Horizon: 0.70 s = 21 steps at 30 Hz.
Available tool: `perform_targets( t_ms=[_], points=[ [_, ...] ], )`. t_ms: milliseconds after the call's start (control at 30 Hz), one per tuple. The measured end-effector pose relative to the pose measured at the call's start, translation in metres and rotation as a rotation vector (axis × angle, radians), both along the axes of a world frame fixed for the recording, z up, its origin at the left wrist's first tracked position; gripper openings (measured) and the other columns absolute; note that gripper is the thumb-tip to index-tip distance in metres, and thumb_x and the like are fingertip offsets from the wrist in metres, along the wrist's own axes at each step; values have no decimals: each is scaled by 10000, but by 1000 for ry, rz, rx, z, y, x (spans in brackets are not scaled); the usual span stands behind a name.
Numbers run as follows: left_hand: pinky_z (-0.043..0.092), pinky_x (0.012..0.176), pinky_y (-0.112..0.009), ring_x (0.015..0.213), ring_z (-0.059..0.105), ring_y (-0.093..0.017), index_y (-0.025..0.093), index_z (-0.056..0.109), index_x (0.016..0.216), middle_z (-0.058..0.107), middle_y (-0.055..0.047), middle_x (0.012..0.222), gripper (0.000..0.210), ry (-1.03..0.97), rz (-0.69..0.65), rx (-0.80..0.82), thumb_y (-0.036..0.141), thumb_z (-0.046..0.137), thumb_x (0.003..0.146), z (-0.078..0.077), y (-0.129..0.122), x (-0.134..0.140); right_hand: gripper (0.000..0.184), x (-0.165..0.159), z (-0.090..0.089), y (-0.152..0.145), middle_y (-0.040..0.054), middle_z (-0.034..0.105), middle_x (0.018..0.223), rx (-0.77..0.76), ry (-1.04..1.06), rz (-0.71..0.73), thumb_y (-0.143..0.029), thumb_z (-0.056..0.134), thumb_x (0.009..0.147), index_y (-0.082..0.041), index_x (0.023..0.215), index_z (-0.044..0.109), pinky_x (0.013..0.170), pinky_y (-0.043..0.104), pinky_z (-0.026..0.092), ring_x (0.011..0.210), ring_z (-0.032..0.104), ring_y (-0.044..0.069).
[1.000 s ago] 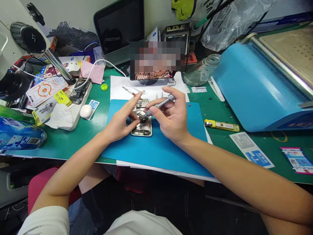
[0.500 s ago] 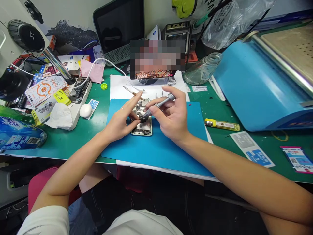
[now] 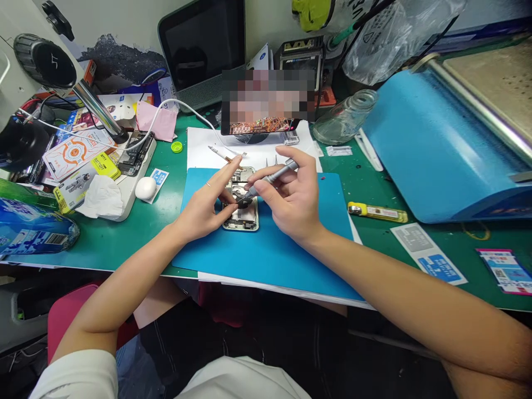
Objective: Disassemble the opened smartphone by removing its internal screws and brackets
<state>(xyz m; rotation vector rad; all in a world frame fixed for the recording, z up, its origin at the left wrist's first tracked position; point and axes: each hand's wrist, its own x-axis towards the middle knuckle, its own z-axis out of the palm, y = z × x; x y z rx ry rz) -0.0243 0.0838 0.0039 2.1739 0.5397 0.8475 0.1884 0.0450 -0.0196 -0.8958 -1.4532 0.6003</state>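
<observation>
An opened phone [image 3: 244,224], its inner parts bare, lies on the blue mat [image 3: 270,260] in front of me. My right hand [image 3: 291,199] grips a slim silver screwdriver [image 3: 272,177], slanted down and left so that its tip meets a small black part [image 3: 245,204] over the phone's middle. Reaching in from the left, my left hand [image 3: 208,205] pinches the edge of that black part between thumb and a bent finger, while its index finger stretches towards the phone's top. My fingers hide some of the phone's left side.
Beyond the mat, a white cable [image 3: 166,102] and tweezers [image 3: 271,161] lie near a propped screen [image 3: 266,128]. A yellow cutter [image 3: 377,212], a glass jar [image 3: 344,119] and a blue machine [image 3: 440,149] are right. A microscope stand [image 3: 97,108], boxes and a white earbud case [image 3: 145,188] are left.
</observation>
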Motion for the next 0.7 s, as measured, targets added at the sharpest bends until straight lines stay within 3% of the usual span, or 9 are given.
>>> perform_targets(
  t_ms=[100, 700],
  points=[
    [602, 925, -349, 863, 695, -138, 404, 173, 1746, 277, -107, 1804, 885, 4, 6, -2, 164, 590, 1004, 0, 0, 0, 522, 0, -1, 0, 33, 762, 1141, -16, 2, -5, -488, 687, 1032, -421, 1470, 412, 675, 365, 675, 854, 787, 196],
    [615, 925, -358, 863, 707, -146, 397, 168, 1748, 267, -111, 1809, 884, 20, 7, 0, 177, 589, 1002, 1, 0, -1, 504, -1, 1, 0, 13, 768, 1017, 7, 7, -6, -447, 690, 1034, -408, 1458, 419, 667, 367, 678, 850, 793, 198]
  ],
)
